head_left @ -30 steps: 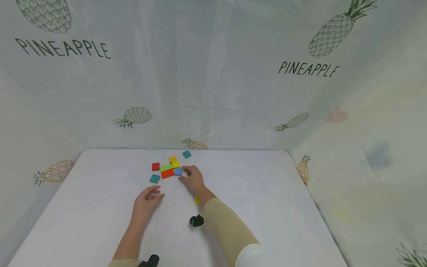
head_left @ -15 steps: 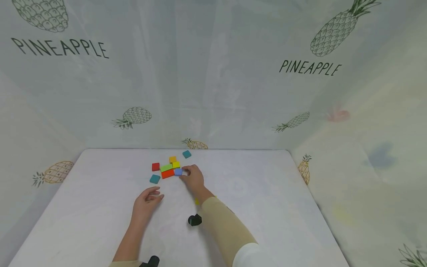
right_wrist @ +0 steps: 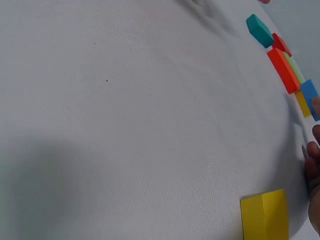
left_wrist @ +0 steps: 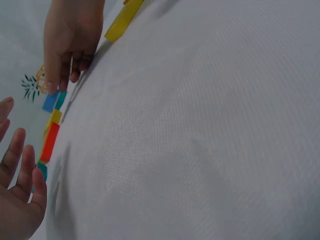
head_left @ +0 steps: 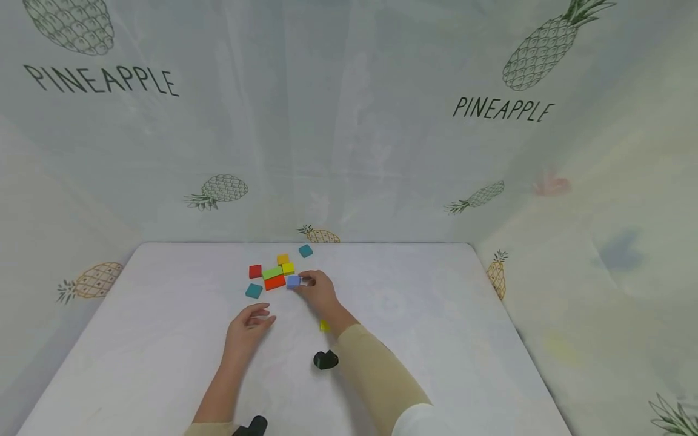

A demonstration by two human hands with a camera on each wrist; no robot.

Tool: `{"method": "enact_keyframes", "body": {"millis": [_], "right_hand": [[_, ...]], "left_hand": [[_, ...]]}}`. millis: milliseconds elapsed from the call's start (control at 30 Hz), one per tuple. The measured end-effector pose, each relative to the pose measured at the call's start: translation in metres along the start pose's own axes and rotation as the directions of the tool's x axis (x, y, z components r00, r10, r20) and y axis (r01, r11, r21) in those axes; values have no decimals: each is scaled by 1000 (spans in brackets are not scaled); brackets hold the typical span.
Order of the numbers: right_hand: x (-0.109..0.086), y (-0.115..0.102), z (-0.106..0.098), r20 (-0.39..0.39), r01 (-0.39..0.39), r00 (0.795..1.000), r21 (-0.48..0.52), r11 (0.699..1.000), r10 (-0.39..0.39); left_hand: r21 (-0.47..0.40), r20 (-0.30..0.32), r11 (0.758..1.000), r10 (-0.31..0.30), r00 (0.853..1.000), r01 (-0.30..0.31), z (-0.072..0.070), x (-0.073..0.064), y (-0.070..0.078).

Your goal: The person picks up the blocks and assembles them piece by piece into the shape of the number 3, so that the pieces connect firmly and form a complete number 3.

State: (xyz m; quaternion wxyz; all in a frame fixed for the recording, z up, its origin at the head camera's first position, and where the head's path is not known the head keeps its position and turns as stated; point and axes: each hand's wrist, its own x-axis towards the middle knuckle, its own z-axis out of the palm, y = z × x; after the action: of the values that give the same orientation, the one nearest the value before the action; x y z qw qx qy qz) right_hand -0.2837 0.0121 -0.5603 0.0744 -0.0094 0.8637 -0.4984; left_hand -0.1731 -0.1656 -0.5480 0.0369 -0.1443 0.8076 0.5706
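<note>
My right hand pinches a small blue block between thumb and fingers, just right of a cluster of coloured blocks. In the left wrist view the blue block shows below the fingertips of that hand. The cluster has an orange-red block, a light green block, a yellow block and an amber block. My left hand holds nothing, its fingers loosely bent, nearer me than a teal block.
A dark red block lies left of the cluster and another teal block behind it. Beside my right forearm sits a separate yellow block, seen larger in the right wrist view. The white table meets a pineapple-print curtain.
The blue block, in my right hand, has come slightly away from the orange-red block, leaving a small gap. My left hand has shifted a little to the right.
</note>
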Motion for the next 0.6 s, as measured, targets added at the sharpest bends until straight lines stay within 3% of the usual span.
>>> {"method": "enact_keyframes", "body": {"millis": [167,400,600], "right_hand": [[-11,4,-14,23,35,999,58,998,-36],[-24,13,-33,-2,90,996,48,995,-90],[-35,25,-49,-23,79,997,76,994,-77]], "left_hand": [[1,17,1000,29,999,-29,9,0,3],[-20,41,997,69,997,-69,19,-2,10],[-11,57,997,81,995,-81,33,-4,16]]}}
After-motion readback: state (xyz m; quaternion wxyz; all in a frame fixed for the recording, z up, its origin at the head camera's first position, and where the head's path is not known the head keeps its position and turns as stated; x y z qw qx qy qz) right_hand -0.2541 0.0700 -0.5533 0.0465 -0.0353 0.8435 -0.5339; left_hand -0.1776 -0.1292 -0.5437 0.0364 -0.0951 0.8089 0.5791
